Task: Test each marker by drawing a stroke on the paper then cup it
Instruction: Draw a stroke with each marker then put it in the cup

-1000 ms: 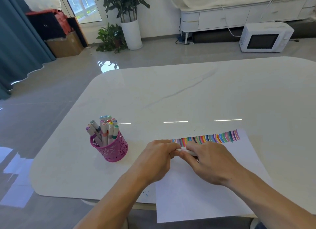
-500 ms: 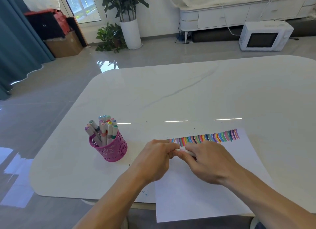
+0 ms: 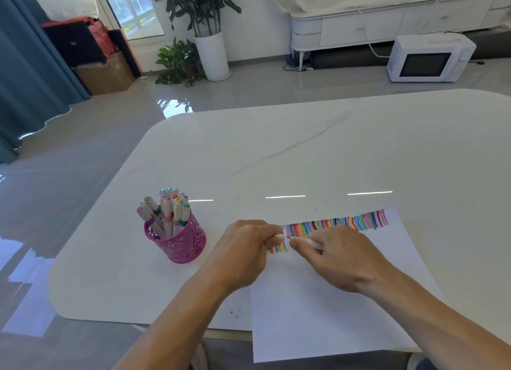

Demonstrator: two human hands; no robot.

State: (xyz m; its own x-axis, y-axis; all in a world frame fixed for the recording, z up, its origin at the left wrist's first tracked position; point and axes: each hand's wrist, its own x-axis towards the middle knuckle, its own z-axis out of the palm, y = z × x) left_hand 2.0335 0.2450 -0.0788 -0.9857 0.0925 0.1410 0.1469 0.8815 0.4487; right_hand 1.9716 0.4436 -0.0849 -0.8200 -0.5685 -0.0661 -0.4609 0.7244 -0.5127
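A white sheet of paper (image 3: 331, 309) lies on the table with a long row of coloured strokes (image 3: 340, 223) along its far edge and a short second row beginning below it. My right hand (image 3: 340, 261) grips a white marker (image 3: 309, 241), its tip pointing left just over the paper. My left hand (image 3: 246, 248) pinches the marker's white cap (image 3: 279, 236), now a small gap away from the tip. A pink perforated cup (image 3: 177, 242) holding several markers (image 3: 168, 212) stands to the left of my hands.
The white marble table (image 3: 304, 154) stretches far and right of the paper. Small blue ink specks (image 3: 235, 313) mark the near edge. Beyond the table are a floor plant in a white pot (image 3: 211, 54) and a white microwave (image 3: 428, 58).
My hands were joined on the marker; now they have drawn apart, the left holding the cap pulled off and the right holding the bared marker.
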